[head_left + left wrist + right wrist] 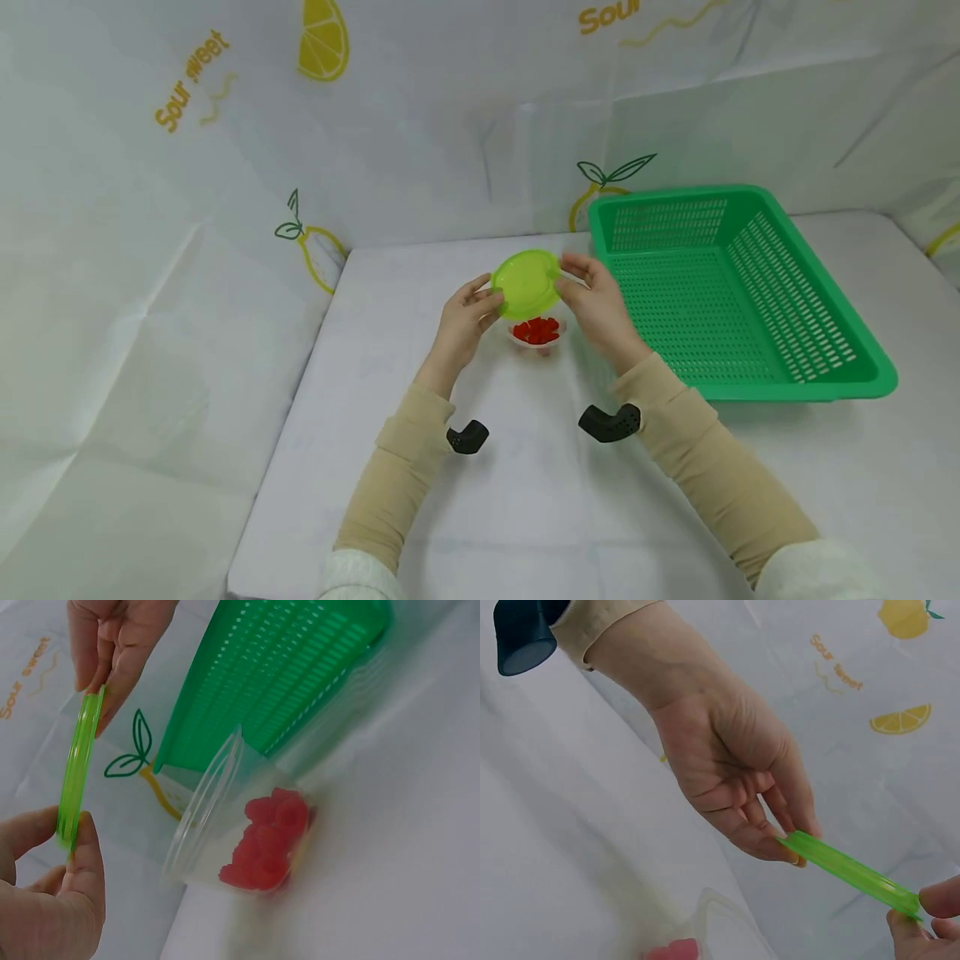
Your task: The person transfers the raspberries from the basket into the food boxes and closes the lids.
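Observation:
A round, bright green translucent lid (527,285) is held up between both hands. My left hand (462,321) pinches its left rim between thumb and fingers. On the opposite rim, my right hand (597,304) pinches it the same way. Below the lid stands a clear plastic bowl (199,825), its top uncovered, with red raspberries (268,836) inside. In the head view the lid overlaps the back of the bowl. Seen edge-on from the left wrist, the lid is apart from the bowl's rim.
A large green perforated basket (862,387) stands to the right, close to my right forearm. A white cloth covers the table (517,500). Behind it hangs a pale sheet (450,125) printed with lemons and words.

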`<state>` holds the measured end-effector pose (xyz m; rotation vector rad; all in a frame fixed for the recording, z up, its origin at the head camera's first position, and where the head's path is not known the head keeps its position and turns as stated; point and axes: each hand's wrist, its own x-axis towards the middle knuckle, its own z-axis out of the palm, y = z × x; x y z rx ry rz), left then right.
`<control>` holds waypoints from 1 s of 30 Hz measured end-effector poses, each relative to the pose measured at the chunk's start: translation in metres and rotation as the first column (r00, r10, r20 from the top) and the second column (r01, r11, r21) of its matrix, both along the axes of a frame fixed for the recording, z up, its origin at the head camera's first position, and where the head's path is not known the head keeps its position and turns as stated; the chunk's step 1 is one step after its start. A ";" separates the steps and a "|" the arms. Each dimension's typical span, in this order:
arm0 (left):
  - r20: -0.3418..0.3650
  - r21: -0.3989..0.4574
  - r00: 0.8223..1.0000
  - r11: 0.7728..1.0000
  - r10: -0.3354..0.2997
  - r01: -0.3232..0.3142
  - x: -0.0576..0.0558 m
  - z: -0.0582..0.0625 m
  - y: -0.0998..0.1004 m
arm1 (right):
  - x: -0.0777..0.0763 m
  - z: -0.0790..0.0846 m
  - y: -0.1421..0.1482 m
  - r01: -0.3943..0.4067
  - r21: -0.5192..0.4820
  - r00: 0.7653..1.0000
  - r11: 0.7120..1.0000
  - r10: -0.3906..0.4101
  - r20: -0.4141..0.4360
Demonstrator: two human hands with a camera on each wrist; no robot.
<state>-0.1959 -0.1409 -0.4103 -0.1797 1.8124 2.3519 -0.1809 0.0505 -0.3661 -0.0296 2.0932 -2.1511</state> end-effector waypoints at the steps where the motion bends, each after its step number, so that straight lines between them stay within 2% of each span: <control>1: -0.003 0.003 1.000 1.000 -0.001 0.001 0.001 0.000 -0.001 | 0.000 -0.003 -0.002 0.020 -0.009 1.000 1.000 -0.020 0.000; 6: -0.026 0.021 1.000 1.000 0.014 -0.013 0.003 -0.001 -0.003 | 0.000 -0.016 -0.009 0.110 -0.038 0.994 0.993 -0.109 0.020; 11: -0.067 0.018 0.994 0.996 0.084 -0.083 0.004 -0.004 -0.004 | 0.001 -0.024 -0.016 0.162 -0.021 0.987 0.987 -0.163 -0.006; 14: -0.100 0.020 0.987 0.992 0.127 -0.126 0.004 -0.007 -0.004 | 0.001 -0.028 -0.019 0.193 0.001 0.981 0.981 -0.193 -0.017; 17: -0.141 -0.022 0.976 0.985 0.168 -0.172 0.004 -0.009 -0.003 | 0.002 -0.031 -0.021 0.227 0.002 0.974 0.974 -0.227 -0.023; 22: -0.191 -0.083 0.957 0.968 0.219 -0.238 0.004 -0.012 -0.004 | 0.001 -0.034 -0.023 0.244 -0.049 0.967 0.969 -0.247 -0.058; 30: -0.238 -0.072 0.953 0.975 0.189 -0.212 0.005 -0.022 -0.003 | 0.000 -0.041 -0.026 0.246 -0.101 0.967 0.964 -0.251 -0.046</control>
